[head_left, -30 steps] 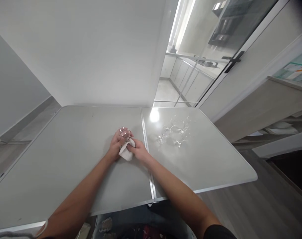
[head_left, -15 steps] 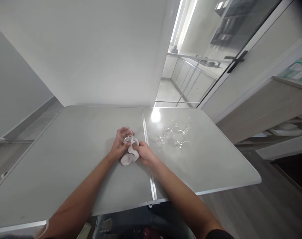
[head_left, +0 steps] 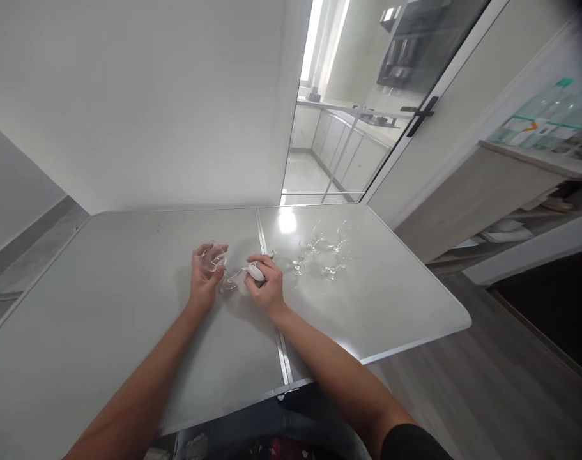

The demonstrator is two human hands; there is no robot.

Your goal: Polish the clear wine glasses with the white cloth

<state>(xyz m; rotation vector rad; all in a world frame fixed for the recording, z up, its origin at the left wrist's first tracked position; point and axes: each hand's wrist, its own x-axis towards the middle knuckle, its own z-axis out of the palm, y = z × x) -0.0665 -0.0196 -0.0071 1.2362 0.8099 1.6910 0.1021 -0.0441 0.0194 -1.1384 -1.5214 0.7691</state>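
Observation:
My left hand [head_left: 202, 281] is closed around the bowl of a clear stemmed wine glass [head_left: 216, 258]. The glass is tilted, its foot pointing right toward my other hand. My right hand [head_left: 268, 286] grips a bunched white cloth [head_left: 256, 273], just to the right of the glass's foot. A gap shows between most of the cloth and the glass; whether a corner of the cloth touches the foot I cannot tell. Farther right, several more clear wine glasses [head_left: 331, 273] stand grouped on the white table [head_left: 377, 300]; their thin outlines are hard to make out.
A metal seam [head_left: 283, 358] runs across the table between its two halves. The white wall [head_left: 185, 115] meets the table's far edge. A glass door with a black handle [head_left: 422, 116] is at the back right, beside a wooden shelf [head_left: 463, 172] holding plastic bottles [head_left: 535, 121].
My right hand has drawn the cloth away from the bowl, toward the right. The glass now tilts with its foot uncovered. The whole view has turned slightly right.

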